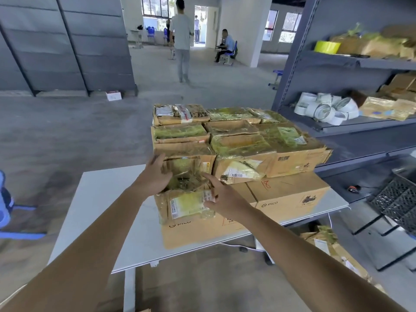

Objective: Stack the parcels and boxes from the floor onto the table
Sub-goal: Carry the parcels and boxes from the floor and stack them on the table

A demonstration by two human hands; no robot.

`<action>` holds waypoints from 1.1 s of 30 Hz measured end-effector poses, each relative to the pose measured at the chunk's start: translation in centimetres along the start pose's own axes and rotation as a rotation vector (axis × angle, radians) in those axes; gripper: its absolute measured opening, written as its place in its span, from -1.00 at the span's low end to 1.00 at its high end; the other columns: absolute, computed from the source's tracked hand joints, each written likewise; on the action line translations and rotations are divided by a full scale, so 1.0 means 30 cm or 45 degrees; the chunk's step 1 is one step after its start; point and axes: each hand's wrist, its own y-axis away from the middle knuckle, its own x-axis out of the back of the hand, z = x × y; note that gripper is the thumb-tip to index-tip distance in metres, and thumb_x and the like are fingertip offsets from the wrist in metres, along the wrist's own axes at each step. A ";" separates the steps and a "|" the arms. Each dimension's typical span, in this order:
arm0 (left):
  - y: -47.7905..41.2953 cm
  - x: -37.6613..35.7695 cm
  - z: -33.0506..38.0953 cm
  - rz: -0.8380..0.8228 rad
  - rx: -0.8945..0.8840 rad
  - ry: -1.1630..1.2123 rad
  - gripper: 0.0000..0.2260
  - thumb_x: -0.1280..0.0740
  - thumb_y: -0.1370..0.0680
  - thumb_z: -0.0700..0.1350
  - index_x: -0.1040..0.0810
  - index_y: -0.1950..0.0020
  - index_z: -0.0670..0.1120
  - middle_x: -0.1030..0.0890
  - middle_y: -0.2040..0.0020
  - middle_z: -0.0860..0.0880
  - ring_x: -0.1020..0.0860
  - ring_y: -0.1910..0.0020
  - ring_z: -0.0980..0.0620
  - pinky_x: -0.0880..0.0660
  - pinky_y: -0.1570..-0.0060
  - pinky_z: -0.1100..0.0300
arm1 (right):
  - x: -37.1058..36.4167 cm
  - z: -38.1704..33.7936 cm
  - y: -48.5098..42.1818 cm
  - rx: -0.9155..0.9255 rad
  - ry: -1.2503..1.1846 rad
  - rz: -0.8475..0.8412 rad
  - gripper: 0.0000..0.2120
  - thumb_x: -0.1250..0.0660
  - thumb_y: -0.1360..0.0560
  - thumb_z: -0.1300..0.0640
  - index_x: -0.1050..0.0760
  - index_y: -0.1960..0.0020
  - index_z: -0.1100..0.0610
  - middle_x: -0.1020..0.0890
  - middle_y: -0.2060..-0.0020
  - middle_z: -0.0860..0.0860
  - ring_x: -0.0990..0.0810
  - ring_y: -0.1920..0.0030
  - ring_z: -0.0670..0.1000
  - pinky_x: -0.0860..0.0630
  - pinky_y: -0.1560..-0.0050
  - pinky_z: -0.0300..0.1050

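The white table (96, 199) fills the left of my feed. Above it the left hand (155, 174) lays straight, close-set fingers (160, 160) flat against the left side of a crumpled taped parcel (183, 170). That parcel sits on a labelled parcel (186, 206), which rests on a PICO box (202, 230). The right hand (225, 199) meets the parcel's right edge with a straight index finger (208, 177) (its other fingers I cannot make out). Further right, stacked parcels (243, 143) crowd the table, with a shelf unit (364, 123) beside them.
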 end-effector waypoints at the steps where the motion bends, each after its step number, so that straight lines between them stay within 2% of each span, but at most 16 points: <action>1: -0.008 -0.005 0.000 -0.019 0.003 -0.058 -0.43 -0.18 -0.61 -0.06 -0.01 -0.57 0.06 0.05 -0.56 0.15 -0.52 0.05 0.08 -0.39 0.33 0.27 | 0.000 0.001 -0.003 -0.003 0.000 -0.010 -0.25 -0.38 -0.48 0.02 0.01 -0.45 -0.37 -0.52 0.28 0.01 -0.53 0.32 -0.03 -0.48 0.28 -0.06; 3: -0.018 -0.010 0.002 -0.010 0.009 -0.094 -0.43 -0.19 -0.60 -0.08 -0.03 -0.57 0.03 0.04 -0.55 0.14 -0.50 -0.04 -0.01 -0.40 0.28 0.21 | -0.002 0.005 -0.008 -0.010 0.011 -0.016 -0.27 -0.38 -0.47 0.03 -0.03 -0.44 -0.33 -0.56 0.24 0.08 -0.57 0.27 0.04 -0.53 0.23 0.00; 7: -0.016 -0.010 0.001 0.023 -0.017 -0.190 -0.45 -0.19 -0.61 -0.05 -0.08 -0.56 -0.01 -0.02 -0.55 0.12 -0.53 0.16 0.02 -0.37 0.39 0.22 | -0.008 0.014 -0.017 -0.009 0.043 -0.016 -0.28 -0.39 -0.48 0.06 -0.07 -0.47 -0.26 -0.56 0.22 0.12 -0.57 0.22 0.07 -0.52 0.21 0.01; 9: -0.014 -0.017 -0.010 0.068 -0.048 -0.245 -0.47 -0.18 -0.62 -0.02 -0.09 -0.56 -0.02 -0.02 -0.55 0.11 -0.52 0.14 0.03 -0.37 0.35 0.21 | -0.015 0.011 -0.022 -0.013 0.083 -0.011 -0.29 -0.38 -0.49 0.06 -0.06 -0.48 -0.24 -0.55 0.24 0.10 -0.55 0.25 0.04 -0.47 0.26 -0.04; 11: -0.009 -0.024 -0.021 0.104 -0.060 -0.253 -0.48 -0.18 -0.63 0.00 -0.10 -0.55 -0.01 -0.03 -0.55 0.11 -0.48 0.08 0.02 -0.39 0.24 0.17 | -0.022 0.003 -0.023 -0.013 0.125 0.008 -0.30 -0.36 -0.52 0.07 -0.05 -0.49 -0.22 -0.52 0.29 0.06 -0.53 0.30 0.01 -0.40 0.35 -0.11; 12: -0.003 -0.026 -0.024 0.118 -0.049 -0.223 -0.48 -0.19 -0.62 0.00 -0.09 -0.55 0.00 -0.03 -0.55 0.10 -0.47 0.07 0.01 -0.40 0.20 0.16 | -0.026 0.000 -0.023 -0.011 0.136 0.018 -0.30 -0.35 -0.52 0.08 -0.04 -0.50 -0.21 -0.51 0.32 0.04 -0.51 0.32 0.00 -0.37 0.38 -0.14; 14: 0.006 -0.030 -0.027 0.164 -0.007 -0.081 -0.45 -0.21 -0.61 0.01 -0.07 -0.54 0.02 -0.08 -0.52 0.05 -0.50 0.13 -0.01 -0.40 0.25 0.19 | -0.030 0.000 -0.024 -0.009 0.134 0.026 -0.30 -0.34 -0.53 0.09 -0.03 -0.51 -0.18 -0.49 0.35 0.03 -0.50 0.35 -0.02 -0.35 0.39 -0.15; 16: 0.013 -0.031 -0.026 0.211 0.065 0.086 -0.43 -0.24 -0.59 0.04 -0.08 -0.53 0.01 -0.22 -0.44 -0.06 -0.49 0.13 0.00 -0.40 0.28 0.21 | -0.028 0.007 -0.023 -0.031 0.123 0.018 -0.30 -0.34 -0.53 0.06 -0.02 -0.52 -0.17 -0.50 0.33 0.01 -0.49 0.35 -0.04 -0.35 0.38 -0.15; 19: 0.035 -0.032 -0.019 0.199 0.192 0.228 -0.48 -0.24 -0.57 0.06 -0.17 -0.46 -0.06 -0.38 -0.33 -0.13 -0.51 0.08 0.00 -0.46 0.16 0.09 | -0.019 0.024 -0.015 -0.109 0.151 0.007 -0.34 -0.33 -0.52 -0.07 -0.09 -0.51 -0.07 -0.57 0.14 -0.02 -0.53 0.17 0.01 -0.38 0.24 -0.12; 21: 0.058 -0.040 -0.006 0.260 0.172 0.140 -0.48 -0.24 -0.58 0.03 -0.16 -0.47 -0.07 -0.31 -0.37 -0.13 -0.50 0.02 -0.06 -0.48 0.12 0.04 | -0.016 0.028 -0.006 -0.142 0.173 0.017 -0.39 -0.33 -0.52 -0.11 -0.18 -0.46 0.01 -0.59 -0.04 0.03 -0.56 0.01 0.08 -0.41 0.14 -0.09; 23: 0.073 -0.053 0.011 0.370 0.046 -0.060 -0.47 -0.24 -0.58 -0.02 -0.14 -0.49 -0.08 -0.26 -0.38 -0.15 -0.42 -0.20 -0.19 -0.47 -0.03 -0.05 | -0.011 0.024 -0.001 -0.157 0.199 0.025 -0.43 -0.32 -0.52 -0.13 -0.22 -0.43 0.04 -0.59 -0.09 0.05 -0.57 -0.03 0.11 -0.41 0.12 -0.08; 25: 0.084 -0.058 0.035 0.436 -0.059 -0.197 -0.47 -0.25 -0.58 -0.05 -0.14 -0.50 -0.08 -0.25 -0.39 -0.15 -0.32 -0.31 -0.23 -0.42 -0.14 -0.10 | -0.010 0.017 0.006 -0.155 0.228 0.024 -0.42 -0.31 -0.53 -0.13 -0.20 -0.44 0.04 -0.60 -0.09 0.07 -0.58 -0.04 0.13 -0.40 0.12 -0.08; 31: 0.122 -0.041 0.101 0.448 -0.171 -0.302 -0.55 -0.24 -0.58 -0.06 -0.24 -0.44 -0.07 -0.30 -0.36 -0.19 -0.27 -0.32 -0.23 -0.40 -0.15 -0.14 | 0.024 -0.029 0.025 -0.145 0.257 0.047 -0.40 -0.28 -0.55 -0.10 -0.12 -0.49 -0.02 -0.61 -0.05 0.08 -0.59 -0.01 0.14 -0.46 0.06 -0.03; 33: 0.140 -0.035 0.120 0.448 -0.180 -0.308 -0.57 -0.23 -0.58 -0.06 -0.26 -0.43 -0.07 -0.32 -0.34 -0.19 -0.27 -0.32 -0.22 -0.41 -0.13 -0.13 | 0.037 -0.044 0.037 -0.163 0.259 0.054 -0.41 -0.26 -0.56 -0.11 -0.10 -0.50 -0.05 -0.61 0.01 0.07 -0.59 0.10 0.12 -0.47 0.12 -0.05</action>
